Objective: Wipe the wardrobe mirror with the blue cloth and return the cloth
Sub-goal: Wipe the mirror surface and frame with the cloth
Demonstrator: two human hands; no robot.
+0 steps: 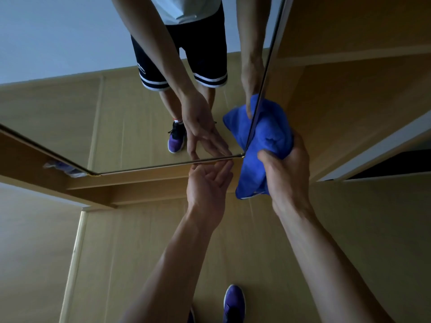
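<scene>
**Cloth bunched at the mirror's lower right corner**

Head view.

- Wardrobe mirror: flat rectangular glass with a thin brass-coloured edge strip. Its sharp lower right corner sits mid-frame.
- Blue cloth: plush, nappy textile, bunched into a soft rounded lump, with a pale hem showing at its lower tip. It lies against the mirror's lower right corner and laps over the right edge strip.
- Right hand: fingers and thumb are curled round the lower half of the cloth, gripping it from below and to the right. The forearm is bare.
- Left hand: palm up, fingers loosely bent, holding nothing. The fingertips are at the mirror's bottom strip; contact cannot be told.
- In the glass: reflections of both hands and the cloth, dark shorts with white bands at the hem, and one purple shoe.
- Wardrobe panels, right of the mirror: matt, light wood-grain boards with straight shelf edges.
- Floor: matt tan sheet with straight seams.
- Purple shoe: on the floor at the bottom of the frame, with a fabric upper and a pale sole rim.
</scene>
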